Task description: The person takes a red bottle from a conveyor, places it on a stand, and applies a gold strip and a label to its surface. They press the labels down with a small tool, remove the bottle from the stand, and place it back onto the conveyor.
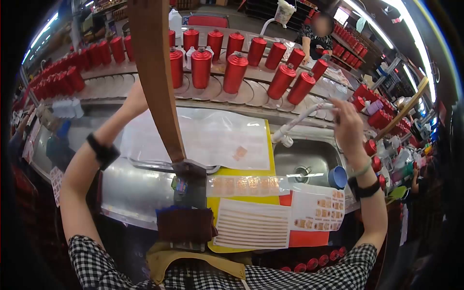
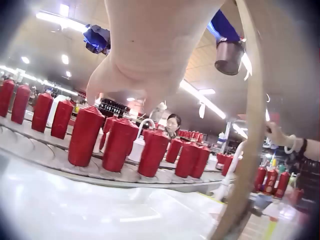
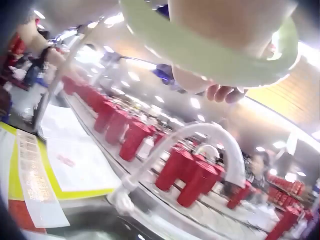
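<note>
My left hand (image 1: 138, 98) reaches toward the row of red bottles (image 1: 200, 68), its fingers mostly hidden by the wooden post (image 1: 157, 72). In the left wrist view this hand (image 2: 140, 65) is spread above a red bottle (image 2: 84, 137), with no object visible in its grasp; contact cannot be told. The right hand (image 1: 349, 123) is raised beside the curved white faucet (image 1: 302, 116), fingers loosely bent and holding nothing visible. Its fingertips (image 3: 224, 94) show beneath a pale green bracelet (image 3: 210, 57) in the right wrist view.
Below lie a white sheet (image 1: 217, 140), a yellow board (image 1: 271, 150), sticker sheets (image 1: 319, 210) and a striped sheet (image 1: 253, 224). A sink (image 1: 309, 154) holds a blue cup (image 1: 337, 177). Dark folded cloth (image 1: 186, 225) lies near my body. Another person (image 1: 316, 41) is across the line.
</note>
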Available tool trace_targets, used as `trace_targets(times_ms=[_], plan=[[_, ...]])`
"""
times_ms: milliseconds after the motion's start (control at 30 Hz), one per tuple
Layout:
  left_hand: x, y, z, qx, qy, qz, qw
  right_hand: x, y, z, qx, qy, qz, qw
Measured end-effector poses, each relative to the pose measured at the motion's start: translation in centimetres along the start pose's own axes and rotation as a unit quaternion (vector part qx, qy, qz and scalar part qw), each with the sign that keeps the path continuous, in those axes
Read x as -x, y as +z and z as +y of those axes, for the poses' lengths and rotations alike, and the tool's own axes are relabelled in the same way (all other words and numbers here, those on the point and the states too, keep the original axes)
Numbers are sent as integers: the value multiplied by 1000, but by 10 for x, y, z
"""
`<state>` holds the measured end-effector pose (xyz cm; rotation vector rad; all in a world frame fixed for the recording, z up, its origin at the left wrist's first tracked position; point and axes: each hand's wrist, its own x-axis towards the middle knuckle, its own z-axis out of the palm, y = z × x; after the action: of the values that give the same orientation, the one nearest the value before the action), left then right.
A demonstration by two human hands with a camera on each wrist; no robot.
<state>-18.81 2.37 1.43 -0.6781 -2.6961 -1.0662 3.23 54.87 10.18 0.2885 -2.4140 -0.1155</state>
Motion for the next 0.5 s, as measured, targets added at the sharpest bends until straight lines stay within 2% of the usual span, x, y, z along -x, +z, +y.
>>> trace_targets(times_ms=[33,67,133,167,233,267,300,333,367,400,467,500], plan=[[-21,-3,5,-47,-52,-35,997,-24,19,-25,-18,-56,-9,998],[-41,0,-5,-49,-52,-33,997,-46,38,-44,-36,-112,-20,993],[-84,26,-37,68,-6,20,997,-81,90,-62,-41,-133,-29,990],[-106,34,-48,68,-6,20,997,-100,115,-66,-55,-133,-26,989],[-149,50,-64,14,102,102,989,-135,164,-67,-69,-133,-23,988],[-167,60,-63,15,103,101,989,-150,188,-64,-31,-89,-38,995],[-186,72,-56,-45,77,140,986,-162,209,-61,8,-44,-53,998],[-201,86,-55,-105,51,176,977,-171,227,-59,8,-41,-55,998],[-211,100,-55,-104,52,173,978,-178,243,-55,22,30,-89,995],[-219,115,-59,-47,37,176,983,-182,257,-52,36,100,-123,987],[-223,138,-59,45,31,195,979,-183,274,-41,9,119,-132,984],[-220,147,-53,56,41,243,968,-183,278,-39,-2,147,-130,981]])
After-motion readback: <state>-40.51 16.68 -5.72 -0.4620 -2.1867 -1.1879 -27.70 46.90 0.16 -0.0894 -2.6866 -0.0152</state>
